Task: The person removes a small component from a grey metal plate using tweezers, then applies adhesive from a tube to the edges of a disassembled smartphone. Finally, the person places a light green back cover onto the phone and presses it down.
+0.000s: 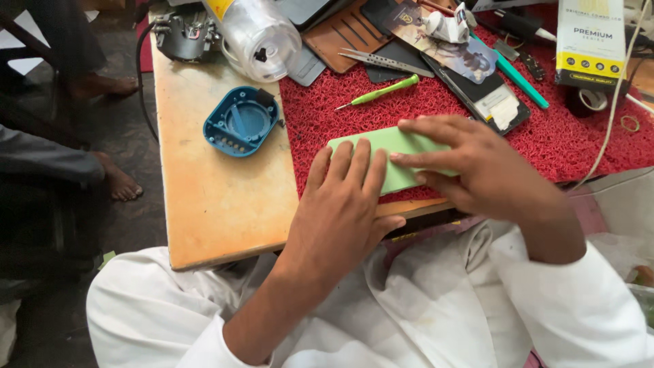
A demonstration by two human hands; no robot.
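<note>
Both hands are pressing down on a pale green phone case [392, 146] that is lying flat on a red mat [327, 116] at the near edge of the bench [211, 197]. The left hand [340, 204] is resting palm down with its fingers [359, 163] stretched out almost straight and close together, their tips lying on the left half of the case; it is not gripping anything. The right hand [477, 167] is spreading wider, with the index finger reaching along the far edge of the case and the other fingers pointing left across its middle, so that the right end of the case is hidden beneath the palm. Neither hand is closing around the case; both are lying flat on top of it.

Just left of the mat, on the bare wood, a blue round plastic shell [240, 121] is sitting open side up; it looks mostly hollow, with small parts inside that are too small to make out. Beyond it, a clear plastic bottle [262, 34] is lying on its side. On the mat behind the case, a green screwdriver [381, 90] is lying at a slant, and metal tweezers [385, 63] are resting near a brown wallet [340, 34]. A yellow and white box [591, 41] is standing at the far right.
</note>
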